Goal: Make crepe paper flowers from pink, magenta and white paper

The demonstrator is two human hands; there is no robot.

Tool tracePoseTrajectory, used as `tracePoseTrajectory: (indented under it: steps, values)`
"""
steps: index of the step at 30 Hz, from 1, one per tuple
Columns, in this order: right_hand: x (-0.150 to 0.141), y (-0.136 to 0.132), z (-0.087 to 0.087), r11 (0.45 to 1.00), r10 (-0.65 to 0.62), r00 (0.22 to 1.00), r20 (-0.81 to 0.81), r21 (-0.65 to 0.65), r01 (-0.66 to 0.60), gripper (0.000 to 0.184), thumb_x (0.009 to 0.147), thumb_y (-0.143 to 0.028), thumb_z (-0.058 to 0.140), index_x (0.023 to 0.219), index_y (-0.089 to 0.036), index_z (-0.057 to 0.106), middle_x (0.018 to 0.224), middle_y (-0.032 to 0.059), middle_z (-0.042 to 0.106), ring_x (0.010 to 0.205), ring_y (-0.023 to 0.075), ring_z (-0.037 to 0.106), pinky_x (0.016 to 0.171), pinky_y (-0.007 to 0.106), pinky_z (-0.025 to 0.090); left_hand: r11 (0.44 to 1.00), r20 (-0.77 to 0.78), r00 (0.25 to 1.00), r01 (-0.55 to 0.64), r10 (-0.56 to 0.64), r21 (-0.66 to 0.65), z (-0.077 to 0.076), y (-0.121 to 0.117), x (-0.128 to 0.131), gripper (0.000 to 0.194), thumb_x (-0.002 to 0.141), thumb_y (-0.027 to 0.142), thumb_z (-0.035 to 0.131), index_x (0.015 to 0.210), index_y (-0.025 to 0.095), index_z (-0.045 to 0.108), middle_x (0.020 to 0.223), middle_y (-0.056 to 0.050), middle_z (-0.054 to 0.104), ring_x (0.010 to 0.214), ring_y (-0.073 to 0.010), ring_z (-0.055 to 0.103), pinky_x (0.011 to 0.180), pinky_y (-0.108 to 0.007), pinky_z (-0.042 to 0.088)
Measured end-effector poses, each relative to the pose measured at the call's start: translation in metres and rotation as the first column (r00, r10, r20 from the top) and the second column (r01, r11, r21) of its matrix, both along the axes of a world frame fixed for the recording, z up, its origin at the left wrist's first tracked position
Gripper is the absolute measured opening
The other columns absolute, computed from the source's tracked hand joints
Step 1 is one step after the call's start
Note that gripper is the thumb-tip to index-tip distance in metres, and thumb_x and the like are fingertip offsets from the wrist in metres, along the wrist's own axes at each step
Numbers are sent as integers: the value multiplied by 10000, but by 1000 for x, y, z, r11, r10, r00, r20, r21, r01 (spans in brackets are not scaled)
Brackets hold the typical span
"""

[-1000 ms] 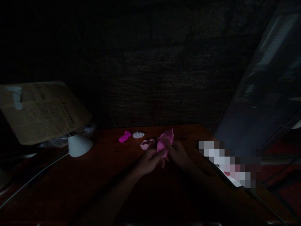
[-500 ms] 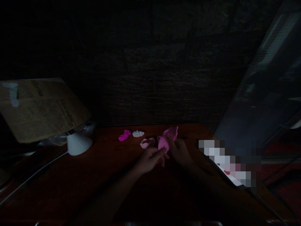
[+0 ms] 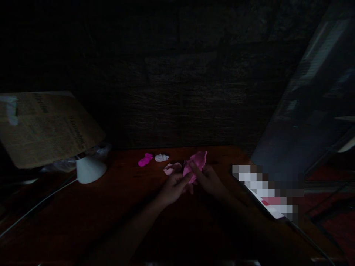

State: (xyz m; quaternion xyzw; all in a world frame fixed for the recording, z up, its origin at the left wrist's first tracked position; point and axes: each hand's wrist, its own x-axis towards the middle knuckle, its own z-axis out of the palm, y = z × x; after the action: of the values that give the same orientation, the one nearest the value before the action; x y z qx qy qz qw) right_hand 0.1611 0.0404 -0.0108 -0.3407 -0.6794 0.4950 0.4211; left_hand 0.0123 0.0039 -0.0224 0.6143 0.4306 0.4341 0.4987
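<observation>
Beside the left grip [image 3: 173, 188], on its far side, a pale pink piece [image 3: 168, 170] is laid on the wooden desk [image 3: 116, 188], its near edge partly hidden by the hand. Beyond it and to the left, a white crumpled piece [image 3: 161, 158] and a magenta piece [image 3: 145, 160] are set close together. Well to the left of both grips, a lamp [image 3: 90, 170] is placed, its shade [image 3: 50, 129] printed with newsprint. To the right of the right grip [image 3: 209, 179], a white-edged slab [image 3: 273, 210] is largely masked by pixels.

A crumpled pink piece [image 3: 199, 160] is held between the two grips, above the desk; its material cannot be told. It is pinched under both thumbs, the fingers mostly hidden behind it. Both forearms are stretched forward and angled inward.

Compared with half a second ago, the right thumb is laid farther left across the pink piece, and the rounded bulge beside the left thumb is flattened. The three loose pieces are left undisturbed.
</observation>
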Motion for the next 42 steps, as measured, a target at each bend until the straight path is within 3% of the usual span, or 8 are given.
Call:
tracePoseTrajectory:
  steps: [5,10,15,20,25,31,34,42]
  values:
    - [2,1,5,998,-16,997,77,-58,21,705,862,-778,325,532,-181,504,480,-17,472,468,98,403,486,245,303,994,1,997,-78,78,76,0,1,-1,641,846,711,468,765,114,688,568,-30,593,481,-83,411,486,-232,290]
    - [4,-3,12,1000,19,996,87,5,-19,668,838,-765,388,511,-190,480,467,-24,438,451,90,323,459,245,249,995,23,996,-86,85,54,0,1,-1,598,828,693,521,735,118,659,559,-21,571,463,-73,397,450,-218,259]
    - [7,-5,5,999,43,991,126,24,-46,649,836,-718,439,459,-190,454,438,-26,405,411,77,307,431,239,227,992,247,961,-117,127,-55,-5,5,-1,568,818,699,525,817,139,620,574,-3,572,444,-72,415,419,-199,263]
    - [7,-2,-2,994,10,989,149,104,-26,612,858,-658,469,475,-180,487,448,-18,464,415,81,372,438,220,283,996,339,937,-65,83,-64,-9,8,-2,557,833,688,503,813,141,608,562,4,551,437,-77,430,401,-193,265]
    - [6,-3,2,977,50,985,163,197,-83,585,928,-600,415,571,-171,590,596,11,611,562,133,561,616,247,446,986,248,957,-126,150,-109,1,4,-1,455,810,599,601,847,146,605,586,17,556,455,-72,446,416,-181,268]
    - [3,-2,-1,989,-48,985,167,145,23,649,915,-679,352,577,-169,569,549,8,550,502,127,484,506,249,376,982,42,985,-170,167,83,3,1,-3,495,873,589,513,650,151,560,609,-3,525,535,-95,475,491,-220,340]
    - [3,-3,0,982,-66,985,159,184,36,635,892,-699,386,544,-184,515,517,-4,493,477,115,433,481,248,344,960,26,976,-219,218,174,2,3,-6,496,867,560,534,581,155,543,691,-22,523,641,-122,508,552,-236,386]
    - [6,-4,5,990,-30,990,139,140,10,622,854,-718,439,540,-183,486,518,-15,454,494,108,400,478,238,325,944,42,960,-278,275,179,0,7,-8,476,820,585,593,592,168,557,767,-37,547,806,-168,527,726,-262,442]
